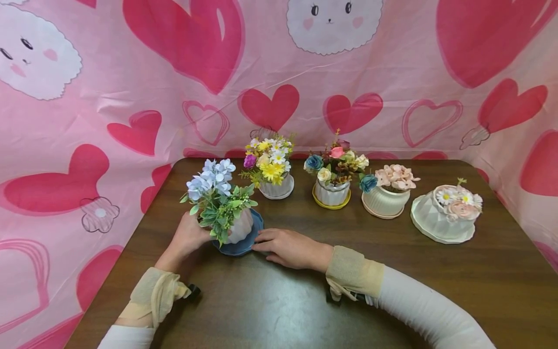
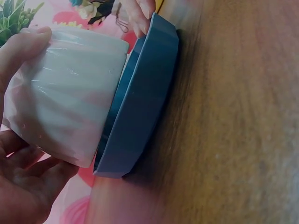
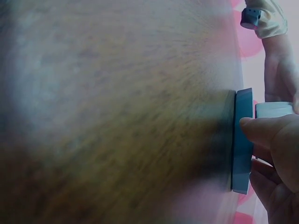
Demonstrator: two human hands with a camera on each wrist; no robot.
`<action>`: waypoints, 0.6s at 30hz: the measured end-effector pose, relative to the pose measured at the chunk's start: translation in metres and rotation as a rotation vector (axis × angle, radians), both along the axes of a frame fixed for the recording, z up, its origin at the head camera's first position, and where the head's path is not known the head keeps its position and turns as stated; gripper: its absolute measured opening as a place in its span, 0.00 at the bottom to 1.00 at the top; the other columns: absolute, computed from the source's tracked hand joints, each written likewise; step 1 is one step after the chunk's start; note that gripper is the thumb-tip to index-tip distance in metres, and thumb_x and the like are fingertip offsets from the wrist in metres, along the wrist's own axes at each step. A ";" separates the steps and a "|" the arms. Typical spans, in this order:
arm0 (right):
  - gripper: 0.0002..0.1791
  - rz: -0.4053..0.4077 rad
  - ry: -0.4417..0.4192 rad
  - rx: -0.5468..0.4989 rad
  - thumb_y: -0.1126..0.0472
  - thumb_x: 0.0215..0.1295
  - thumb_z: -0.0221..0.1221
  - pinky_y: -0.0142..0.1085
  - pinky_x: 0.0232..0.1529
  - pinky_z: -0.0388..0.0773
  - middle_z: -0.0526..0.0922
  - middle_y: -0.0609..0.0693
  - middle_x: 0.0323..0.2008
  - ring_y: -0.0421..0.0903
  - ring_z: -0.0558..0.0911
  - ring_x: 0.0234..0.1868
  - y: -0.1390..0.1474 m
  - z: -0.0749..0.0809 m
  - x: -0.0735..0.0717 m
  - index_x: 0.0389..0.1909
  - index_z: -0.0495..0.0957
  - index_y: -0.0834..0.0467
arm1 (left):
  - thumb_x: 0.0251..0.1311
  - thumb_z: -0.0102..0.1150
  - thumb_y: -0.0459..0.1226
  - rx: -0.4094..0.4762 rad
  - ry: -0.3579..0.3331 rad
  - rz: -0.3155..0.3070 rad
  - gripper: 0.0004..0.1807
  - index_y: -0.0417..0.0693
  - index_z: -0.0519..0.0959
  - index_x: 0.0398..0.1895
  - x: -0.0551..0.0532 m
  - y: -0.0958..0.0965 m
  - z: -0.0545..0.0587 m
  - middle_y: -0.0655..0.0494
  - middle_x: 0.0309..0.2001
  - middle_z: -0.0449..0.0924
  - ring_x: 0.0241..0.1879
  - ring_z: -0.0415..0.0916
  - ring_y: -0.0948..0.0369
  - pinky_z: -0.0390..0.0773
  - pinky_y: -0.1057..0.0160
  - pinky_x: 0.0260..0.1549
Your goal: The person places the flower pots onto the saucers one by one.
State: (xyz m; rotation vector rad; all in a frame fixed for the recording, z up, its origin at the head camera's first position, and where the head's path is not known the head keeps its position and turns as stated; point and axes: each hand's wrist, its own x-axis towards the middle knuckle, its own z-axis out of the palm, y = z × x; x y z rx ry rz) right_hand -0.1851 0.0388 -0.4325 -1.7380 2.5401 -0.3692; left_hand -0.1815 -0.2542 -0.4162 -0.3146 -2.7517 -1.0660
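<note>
My left hand [image 1: 192,233] grips a white flowerpot [image 1: 241,227] with pale blue flowers [image 1: 212,179] and green leaves. The left wrist view shows the thumb on one side of the pot and the fingers curled round the other. The pot's base is within the rim of a blue saucer [image 2: 140,100], which sits on the table. At the saucer's right edge my right hand [image 1: 291,248] holds the rim. Its thumb lies against the saucer's outer wall in the right wrist view, with the other fingers on the far side.
Along the back of the wooden table [image 1: 279,300] stand a daisy pot [image 1: 279,186], a rose pot on a yellow saucer [image 1: 332,206], a cream pot with pink flowers [image 1: 385,201] and a white pot with daisies [image 1: 455,223]. A pink heart-patterned cloth [image 1: 305,72] hangs behind.
</note>
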 end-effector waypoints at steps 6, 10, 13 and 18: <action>0.21 0.003 0.005 -0.006 0.58 0.72 0.57 0.39 0.70 0.67 0.77 0.48 0.64 0.46 0.70 0.71 0.000 0.001 0.000 0.64 0.75 0.51 | 0.38 0.82 0.44 -0.005 -0.010 0.001 0.35 0.42 0.78 0.51 0.001 0.001 0.000 0.47 0.44 0.85 0.43 0.78 0.55 0.77 0.52 0.47; 0.21 0.002 0.003 -0.009 0.58 0.72 0.57 0.39 0.69 0.68 0.77 0.48 0.64 0.46 0.71 0.70 0.000 0.001 0.000 0.64 0.75 0.51 | 0.37 0.82 0.43 -0.006 0.003 -0.002 0.35 0.42 0.78 0.50 0.000 0.001 -0.002 0.47 0.43 0.85 0.41 0.78 0.56 0.78 0.54 0.45; 0.21 0.000 -0.002 -0.006 0.58 0.72 0.57 0.39 0.69 0.68 0.77 0.48 0.64 0.46 0.71 0.70 0.000 0.002 0.000 0.64 0.75 0.51 | 0.36 0.83 0.43 -0.009 0.010 -0.014 0.34 0.42 0.79 0.49 -0.001 0.001 -0.003 0.48 0.41 0.86 0.39 0.78 0.58 0.78 0.58 0.43; 0.21 0.002 -0.003 -0.009 0.58 0.72 0.57 0.39 0.69 0.68 0.77 0.48 0.64 0.47 0.71 0.70 0.000 0.001 0.000 0.64 0.75 0.51 | 0.36 0.83 0.45 -0.013 0.010 -0.025 0.34 0.43 0.79 0.48 -0.001 0.001 -0.004 0.50 0.40 0.86 0.38 0.77 0.60 0.78 0.60 0.41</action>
